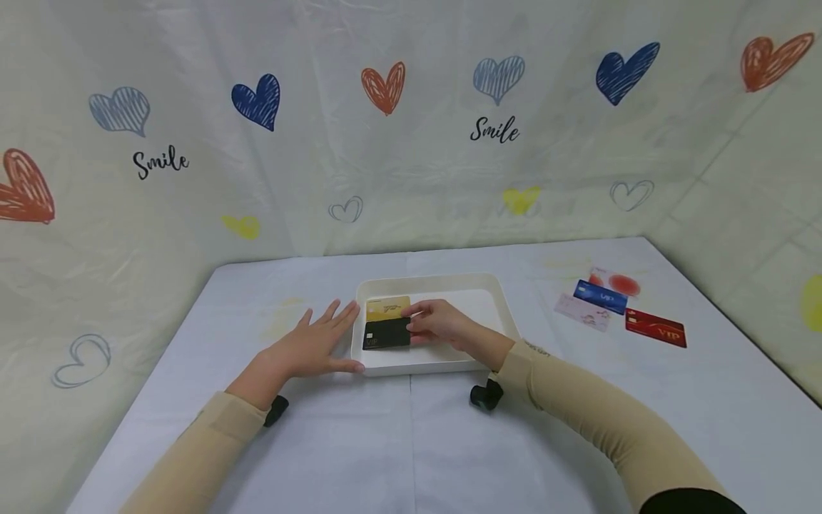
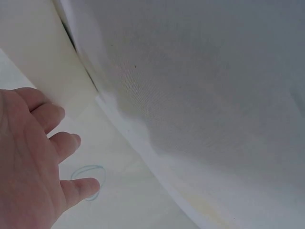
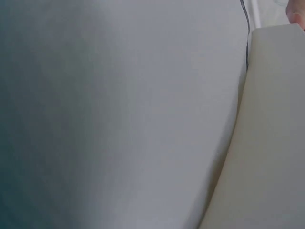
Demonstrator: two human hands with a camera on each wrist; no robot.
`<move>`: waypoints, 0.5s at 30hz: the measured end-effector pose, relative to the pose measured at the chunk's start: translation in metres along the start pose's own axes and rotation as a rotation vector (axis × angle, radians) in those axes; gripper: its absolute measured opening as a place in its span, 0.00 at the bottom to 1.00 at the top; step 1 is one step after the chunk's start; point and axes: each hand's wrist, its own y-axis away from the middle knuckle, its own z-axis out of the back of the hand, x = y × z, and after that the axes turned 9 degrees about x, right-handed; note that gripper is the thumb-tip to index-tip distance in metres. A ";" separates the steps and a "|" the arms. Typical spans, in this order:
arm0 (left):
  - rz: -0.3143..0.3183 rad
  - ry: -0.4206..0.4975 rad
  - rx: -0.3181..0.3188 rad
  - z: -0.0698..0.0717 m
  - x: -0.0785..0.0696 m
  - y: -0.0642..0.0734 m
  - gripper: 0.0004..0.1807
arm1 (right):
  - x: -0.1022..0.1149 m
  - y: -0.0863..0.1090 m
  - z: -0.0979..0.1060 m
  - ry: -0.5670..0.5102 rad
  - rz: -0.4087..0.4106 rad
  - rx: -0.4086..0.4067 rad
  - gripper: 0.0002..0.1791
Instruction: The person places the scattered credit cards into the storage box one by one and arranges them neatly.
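Observation:
A white tray (image 1: pixel 427 368) lies on the table with a gold card (image 1: pixel 387 307) and a black VIP card (image 1: pixel 384 334) at its left side. The black card overlaps the gold one's lower part. My right hand (image 1: pixel 443 325) reaches over the tray and pinches the black card's right edge between thumb and fingers. With fingers spread, my left hand (image 1: pixel 321 346) rests against the tray's left edge, its thumb at the front left corner. The left wrist view shows these fingers beside the tray wall (image 2: pixel 43 57); the right wrist view shows mostly tablecloth and tray wall (image 3: pixel 276 133).
To the right of the tray lie a blue card (image 1: pixel 600 296), a red VIP card (image 1: pixel 655 328), a pale pink card (image 1: pixel 582 313) and a card with red circles (image 1: pixel 623 285), some overlapping. A heart-patterned curtain (image 1: pixel 424 164) stands behind the white-covered table (image 1: pixel 359 442).

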 end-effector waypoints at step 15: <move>-0.007 0.004 0.000 0.001 -0.002 0.001 0.63 | 0.001 -0.002 0.003 0.436 0.029 -0.003 0.31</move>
